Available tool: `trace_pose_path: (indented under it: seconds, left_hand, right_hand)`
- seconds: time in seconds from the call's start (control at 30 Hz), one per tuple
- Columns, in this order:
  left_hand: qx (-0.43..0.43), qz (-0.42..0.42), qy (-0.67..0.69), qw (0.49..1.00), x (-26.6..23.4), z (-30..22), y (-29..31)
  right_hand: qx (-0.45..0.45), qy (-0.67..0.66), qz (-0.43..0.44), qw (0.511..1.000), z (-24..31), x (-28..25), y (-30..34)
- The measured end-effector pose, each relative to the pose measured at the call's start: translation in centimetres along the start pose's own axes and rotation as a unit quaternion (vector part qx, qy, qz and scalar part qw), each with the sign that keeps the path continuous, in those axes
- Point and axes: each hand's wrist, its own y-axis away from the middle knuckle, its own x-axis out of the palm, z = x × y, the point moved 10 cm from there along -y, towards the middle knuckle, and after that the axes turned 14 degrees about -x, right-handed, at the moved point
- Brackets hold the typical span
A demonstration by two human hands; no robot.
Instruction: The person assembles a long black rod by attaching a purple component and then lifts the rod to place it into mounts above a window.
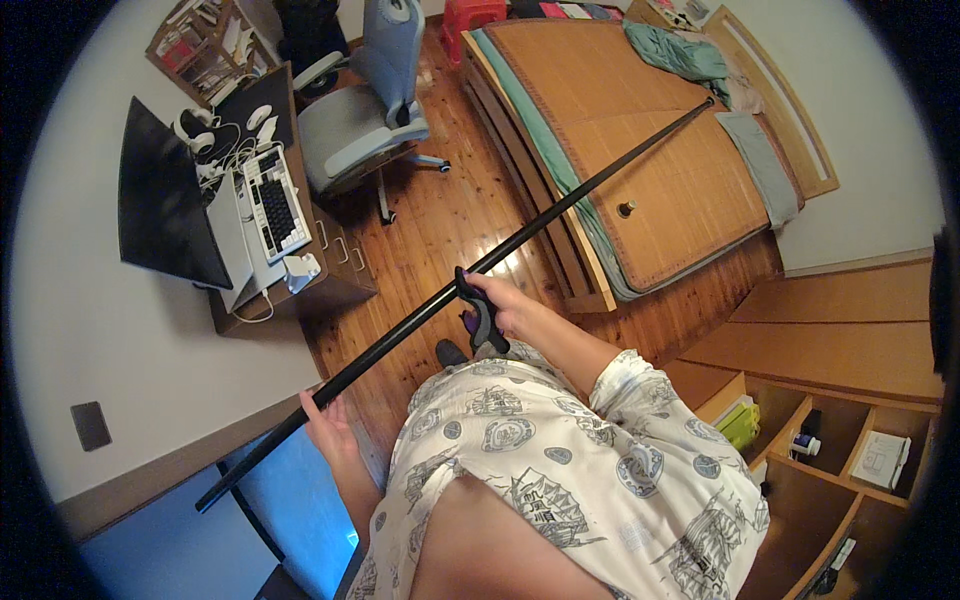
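A long, thin black pole (530, 232) runs slantwise from the lower left, past my body, to over the bed at the upper right. My left hand (335, 428) supports it near its lower left end, with the thumb against the pole. Around the middle of the pole, my right hand (503, 303) grips a curved black and grey piece (487, 322) whose upper end hooks against the pole. Part of that piece is hidden by my fingers, and I cannot tell what kind of thing it is.
On the left stands a desk with a monitor (165, 195), a keyboard (275, 203) and headphones (195, 132). Behind it is an office chair (365, 120). A bed (560, 85) with a small object (627, 208) on it fills the upper right. Wooden shelves (835, 445) are at lower right.
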Motion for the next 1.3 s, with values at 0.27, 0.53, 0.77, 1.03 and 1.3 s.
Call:
trace_pose_path:
  seconds: [0.27, 0.53, 0.77, 1.03, 1.3]
  left_hand:
    - [0.004, -0.046, -0.017, 0.999, -3.6, 0.7, -3.1]
    - [-0.004, -0.034, -0.03, 0.999, -3.0, 1.0, -3.0]
    - [0.004, -0.035, -0.033, 0.999, -2.7, 0.7, -2.9]
    - [0.023, -0.128, -0.01, 0.991, -2.4, 0.3, -1.3]
    - [0.01, 0.011, 0.098, 0.995, 4.4, 5.4, -1.4]
  right_hand:
    - [-0.001, 0.013, 0.064, 0.998, -1.7, 0.4, -1.6]
    - [-0.169, -0.089, -0.113, 0.975, 6.2, -8.1, -4.4]
    - [-0.26, -0.006, -0.179, 0.949, 12.0, -16.2, -8.1]
    - [-0.178, 0.023, -0.13, 0.975, 12.6, -14.5, -7.2]
    - [-0.087, 0.055, 0.024, 0.994, 9.8, -13.9, -9.0]
